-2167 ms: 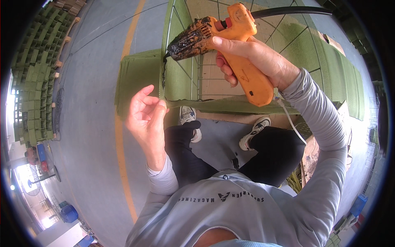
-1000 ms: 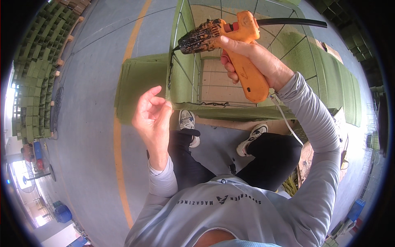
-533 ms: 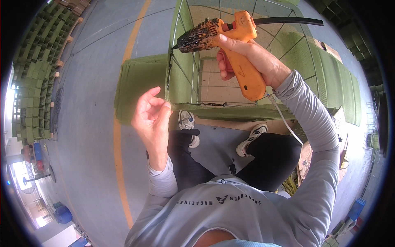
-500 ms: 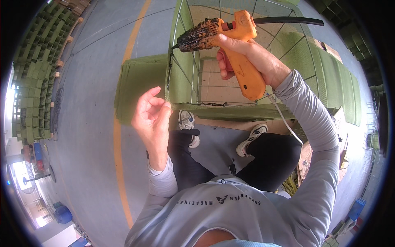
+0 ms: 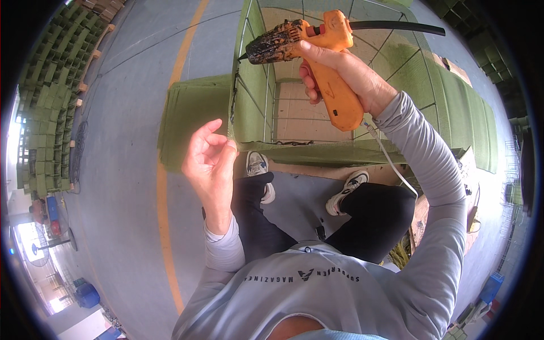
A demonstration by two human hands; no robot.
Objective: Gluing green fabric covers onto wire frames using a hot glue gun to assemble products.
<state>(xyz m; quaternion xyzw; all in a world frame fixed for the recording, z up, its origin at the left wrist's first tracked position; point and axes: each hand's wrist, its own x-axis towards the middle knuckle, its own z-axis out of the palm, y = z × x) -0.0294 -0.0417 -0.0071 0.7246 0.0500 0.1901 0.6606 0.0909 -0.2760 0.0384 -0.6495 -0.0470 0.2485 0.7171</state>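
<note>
Little has shifted since half a second ago: the right hand (image 5: 345,73) still grips the orange glue gun (image 5: 323,62) by its handle, fingers wrapped tight, its blackened nozzle pointing left at the top edge of the green fabric-lined wire frame (image 5: 252,107). Left hand (image 5: 208,161) stays loosely open and holds nothing, fingertips just beside the frame's near corner, above the dark trousers and the two sneakers on the grey floor (image 5: 124,170)
</note>
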